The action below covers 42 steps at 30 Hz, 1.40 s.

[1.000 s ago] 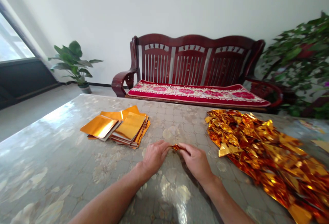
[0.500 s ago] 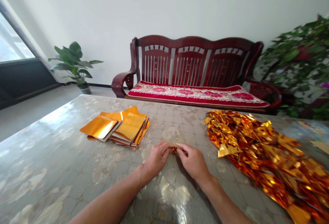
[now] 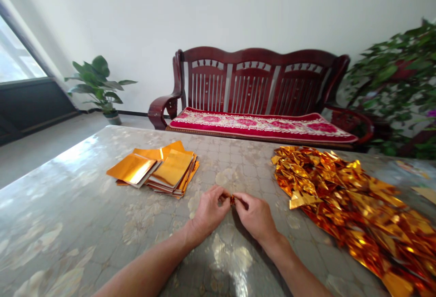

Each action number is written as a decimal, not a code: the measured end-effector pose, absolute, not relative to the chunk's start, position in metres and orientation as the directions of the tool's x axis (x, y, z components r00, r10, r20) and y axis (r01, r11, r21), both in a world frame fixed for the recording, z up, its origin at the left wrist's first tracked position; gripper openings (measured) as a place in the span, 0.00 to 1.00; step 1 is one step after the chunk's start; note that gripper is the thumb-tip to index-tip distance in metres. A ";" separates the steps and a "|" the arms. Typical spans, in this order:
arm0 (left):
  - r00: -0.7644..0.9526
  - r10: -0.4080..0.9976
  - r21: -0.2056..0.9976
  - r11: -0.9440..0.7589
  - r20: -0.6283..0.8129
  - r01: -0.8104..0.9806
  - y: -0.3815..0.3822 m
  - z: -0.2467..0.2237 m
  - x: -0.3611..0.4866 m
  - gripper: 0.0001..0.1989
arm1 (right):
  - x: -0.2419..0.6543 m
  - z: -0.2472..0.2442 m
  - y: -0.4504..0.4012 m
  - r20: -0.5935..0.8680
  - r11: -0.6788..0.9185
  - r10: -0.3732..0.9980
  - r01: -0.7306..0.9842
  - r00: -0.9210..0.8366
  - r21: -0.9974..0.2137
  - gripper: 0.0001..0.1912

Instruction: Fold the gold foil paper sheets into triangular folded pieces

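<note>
Between my fingertips is a small crumpled piece of gold foil paper [image 3: 232, 200], mostly covered by the fingers. My left hand [image 3: 211, 208] pinches its left side, thumb and index finger pressed together. From the right, my right hand [image 3: 255, 215] pinches the other side of it. Both hands are low over the middle of the table. Off to the left lies a loose stack of flat gold foil sheets [image 3: 172, 168], some with pale undersides showing. A long heap of folded gold foil pieces [image 3: 344, 197] spreads to the right of my right hand.
The table [image 3: 112, 238] has a shiny grey floral cover. A clear plastic bag [image 3: 408, 172] lies behind the heap at the right. Beyond the table stand a dark red wooden bench [image 3: 252, 83] with a floral cushion, a potted plant [image 3: 102, 86] and leafy greenery [image 3: 395, 79].
My left hand has shifted slightly right, closer to my right hand. Both keep their pinch on the small foil piece. The stack and heap have stayed put.
</note>
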<state>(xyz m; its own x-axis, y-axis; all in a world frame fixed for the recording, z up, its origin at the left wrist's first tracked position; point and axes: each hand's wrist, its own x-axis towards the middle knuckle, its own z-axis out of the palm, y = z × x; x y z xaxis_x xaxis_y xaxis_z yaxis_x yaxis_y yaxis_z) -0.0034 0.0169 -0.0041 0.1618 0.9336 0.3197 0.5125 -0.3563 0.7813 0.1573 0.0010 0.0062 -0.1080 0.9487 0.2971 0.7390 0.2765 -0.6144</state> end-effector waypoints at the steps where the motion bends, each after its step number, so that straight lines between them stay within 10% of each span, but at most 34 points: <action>1: 0.160 0.932 0.782 -0.359 0.324 0.509 0.017 -0.005 -0.003 0.07 | 0.157 0.006 0.001 0.298 0.276 0.949 0.742 -0.107 -0.611 0.15; 27: 0.094 0.945 0.845 -0.323 0.313 0.427 0.017 -0.011 0.002 0.05 | 0.161 -0.002 0.003 0.443 0.418 0.856 0.861 -0.267 -0.288 0.10; 42: 0.054 0.989 0.966 -0.148 0.140 0.211 0.025 -0.025 0.005 0.15 | 0.162 -0.008 0.008 0.424 0.444 0.855 0.843 -0.298 -0.304 0.12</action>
<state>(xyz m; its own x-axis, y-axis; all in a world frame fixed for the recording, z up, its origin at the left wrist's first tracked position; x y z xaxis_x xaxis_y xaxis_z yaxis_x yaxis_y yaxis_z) 0.0045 0.0249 -0.0252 0.0541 0.9887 0.1399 0.2112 -0.1483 0.9661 0.1624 0.0075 -0.0081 -0.2979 0.8551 0.4243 0.8429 0.4443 -0.3036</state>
